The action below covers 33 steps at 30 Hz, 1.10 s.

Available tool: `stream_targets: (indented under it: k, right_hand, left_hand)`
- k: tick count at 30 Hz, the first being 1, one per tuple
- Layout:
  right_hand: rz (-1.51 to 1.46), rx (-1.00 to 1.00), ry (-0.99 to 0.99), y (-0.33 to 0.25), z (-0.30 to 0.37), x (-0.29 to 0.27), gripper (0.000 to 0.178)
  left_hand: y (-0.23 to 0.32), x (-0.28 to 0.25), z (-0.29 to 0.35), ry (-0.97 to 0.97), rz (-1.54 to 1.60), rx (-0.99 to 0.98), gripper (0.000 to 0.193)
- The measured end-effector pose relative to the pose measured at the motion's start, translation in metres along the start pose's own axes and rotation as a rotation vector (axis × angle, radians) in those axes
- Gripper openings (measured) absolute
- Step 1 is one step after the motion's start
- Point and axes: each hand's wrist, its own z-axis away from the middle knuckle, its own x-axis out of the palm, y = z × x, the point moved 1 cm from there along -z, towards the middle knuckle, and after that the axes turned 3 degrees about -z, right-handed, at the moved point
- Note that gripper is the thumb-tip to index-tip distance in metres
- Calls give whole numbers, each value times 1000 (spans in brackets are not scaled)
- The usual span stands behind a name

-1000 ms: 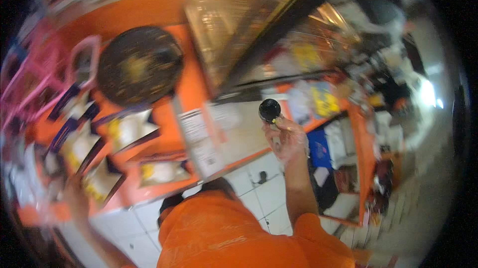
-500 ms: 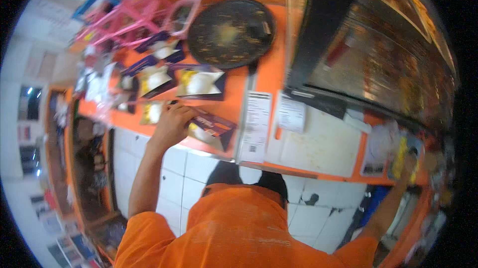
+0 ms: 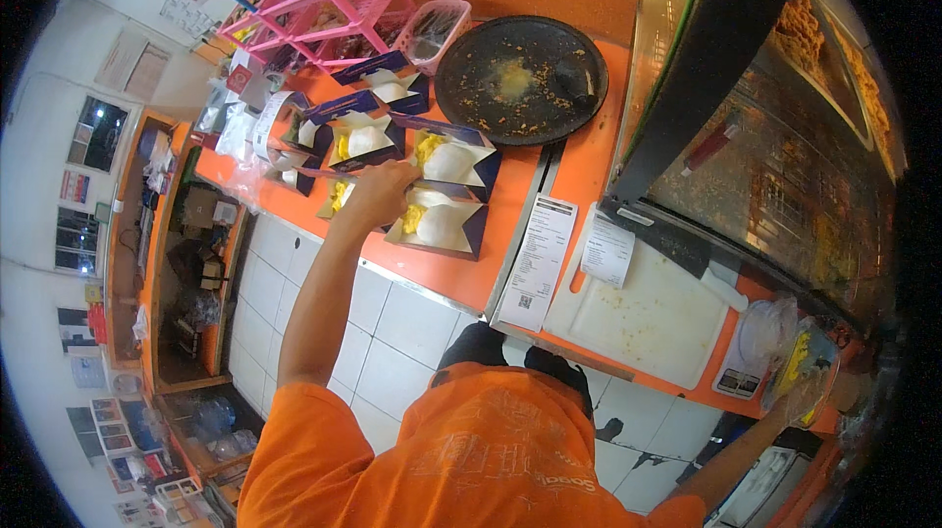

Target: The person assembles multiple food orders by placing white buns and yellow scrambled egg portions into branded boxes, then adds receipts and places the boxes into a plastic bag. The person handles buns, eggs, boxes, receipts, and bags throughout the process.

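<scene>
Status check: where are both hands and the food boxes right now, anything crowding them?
Left hand on an open food box, grip unclear. Right hand far right at a clear bag, grip unclear. More open boxes and a dirty round tray crowd the orange counter.

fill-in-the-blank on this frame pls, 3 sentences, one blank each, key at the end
1. The left hand rests at the open food boxes on a counter coloured ____.
2. The round tray behind the boxes is ____ in colour and dotted with crumbs.
3. The right hand reaches far out to the person's ____ side, near a clear bag by the white cutting board.

Missing words: orange; black; right
</scene>
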Motion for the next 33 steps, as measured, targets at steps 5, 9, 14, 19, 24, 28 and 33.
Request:
stream_targets:
  k: [5, 9, 14, 19, 24, 28, 33]
  right_hand:
    - [-67, 16, -1, -21, 41, 16, 63]
    - [-129, 43, -63, -12, 83, 18, 68]
    - [403, -264, -301, 23, 101, 20, 60]
    - [182, -175, -323, 13, 124, 20, 58]
    - [-402, 141, -108, 6, 159, 26, 55]
    - [-624, 204, -92, 0, 170, 18, 51]
    - [-63, 82, -214, -18, 196, -33, 53]
  left_hand:
    - [33, -13, 19, 484, -17, 161, 56]
    - [154, 3, 46, 163, 971, 288, 59]
    - [407, 63, 28, -103, 1195, 662, 70]
    - [546, 69, -13, 463, 756, 524, 58]
    - [574, 49, -29, 264, 498, 713, 51]
    - [599, 50, -23, 182, 364, 849, 51]
    - [632, 94, -61, 53, 423, 621, 23]
